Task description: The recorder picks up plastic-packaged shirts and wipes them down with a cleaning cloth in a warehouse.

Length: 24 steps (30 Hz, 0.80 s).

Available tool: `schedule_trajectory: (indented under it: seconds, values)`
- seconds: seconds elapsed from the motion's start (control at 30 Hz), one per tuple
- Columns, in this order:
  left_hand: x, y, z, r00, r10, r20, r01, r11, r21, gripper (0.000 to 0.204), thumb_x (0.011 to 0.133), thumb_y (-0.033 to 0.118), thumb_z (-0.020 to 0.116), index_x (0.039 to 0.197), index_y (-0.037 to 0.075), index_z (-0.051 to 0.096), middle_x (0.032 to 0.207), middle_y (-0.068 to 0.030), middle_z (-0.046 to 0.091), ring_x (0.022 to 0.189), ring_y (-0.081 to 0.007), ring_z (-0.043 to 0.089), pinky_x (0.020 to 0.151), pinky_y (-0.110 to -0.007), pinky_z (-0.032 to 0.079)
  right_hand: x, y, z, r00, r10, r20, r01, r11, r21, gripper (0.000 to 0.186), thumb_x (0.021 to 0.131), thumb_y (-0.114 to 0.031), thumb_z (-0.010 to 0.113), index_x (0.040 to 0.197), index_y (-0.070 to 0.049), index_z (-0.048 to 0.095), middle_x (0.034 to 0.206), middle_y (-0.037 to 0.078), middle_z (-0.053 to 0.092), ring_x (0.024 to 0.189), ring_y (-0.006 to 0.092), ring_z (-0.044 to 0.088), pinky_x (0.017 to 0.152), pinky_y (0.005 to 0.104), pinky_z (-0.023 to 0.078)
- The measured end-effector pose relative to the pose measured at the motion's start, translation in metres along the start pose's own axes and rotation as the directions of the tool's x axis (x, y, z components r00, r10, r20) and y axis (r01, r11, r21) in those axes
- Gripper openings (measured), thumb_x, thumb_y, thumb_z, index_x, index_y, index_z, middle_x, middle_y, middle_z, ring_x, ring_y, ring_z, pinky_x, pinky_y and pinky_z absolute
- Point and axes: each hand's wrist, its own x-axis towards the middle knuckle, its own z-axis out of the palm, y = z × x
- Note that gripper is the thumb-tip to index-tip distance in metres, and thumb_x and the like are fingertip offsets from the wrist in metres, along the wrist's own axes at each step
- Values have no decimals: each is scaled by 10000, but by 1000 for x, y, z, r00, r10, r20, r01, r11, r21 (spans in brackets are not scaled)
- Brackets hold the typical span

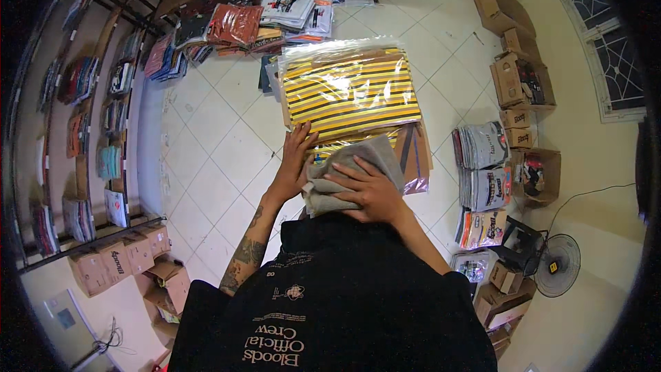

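Observation:
A bunched grey cloth (375, 155) lies over the near end of a stack of plastic-wrapped, folded garments in front of me. My right hand (372, 189) rests on top of this cloth with its fingers spread. My left hand (296, 155) is to the left, its fingers stretched over the near left corner of a clear bag holding a yellow, black and white striped garment (351, 93). Its palm side is hidden, close to the cloth's left edge. Under the striped package, a brown wrapped piece (413, 151) sticks out on the right.
Bagged garments (234, 24) are heaped at the far left on the tiled floor (227, 131). Shelves (86, 117) of folded clothes line the left. Along the right stand garment stacks (485, 145), cardboard boxes (516, 79) and a fan (559, 265). More boxes (113, 265) stand near left.

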Motion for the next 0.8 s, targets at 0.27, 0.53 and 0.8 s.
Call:
schedule_trajectory:
  seconds: [0.27, 0.53, 0.8]
  values:
    - [0, 9, -2, 1000, 5, -9, -5, 1000, 23, 535, 1025, 101, 472, 1547, 132, 356, 1664, -136, 232, 1549, -372, 151, 1246, -582, 66, -41, 22, -28, 953, 261, -152, -263, 965, 10, 394, 765, -247, 808, 1149, -188, 741, 1519, 21, 523, 1464, 264, 404, 1220, 530, 284]
    - [1, 8, 0, 1000, 3, 4, -3, 998, 67, 533, 1027, 106, 473, 1548, 119, 359, 1665, -140, 229, 1552, -374, 139, 1244, -585, 70, -75, 44, -29, 853, 384, -352, -421, 907, -31, 347, 773, -239, 808, 1092, -116, 752, 1380, 81, 637, 1414, 294, 473, 1202, 601, 254]
    - [-20, 9, -11, 988, 141, 64, -149, 975, 163, 523, 916, 64, 642, 1421, 79, 508, 1552, -154, 432, 1461, -388, 369, 1229, -566, 221, -95, 57, -6, 573, 572, -587, -551, 799, 240, 371, 788, -77, 784, 1152, -56, 717, 1414, 201, 584, 1330, 394, 539, 1122, 490, 421]
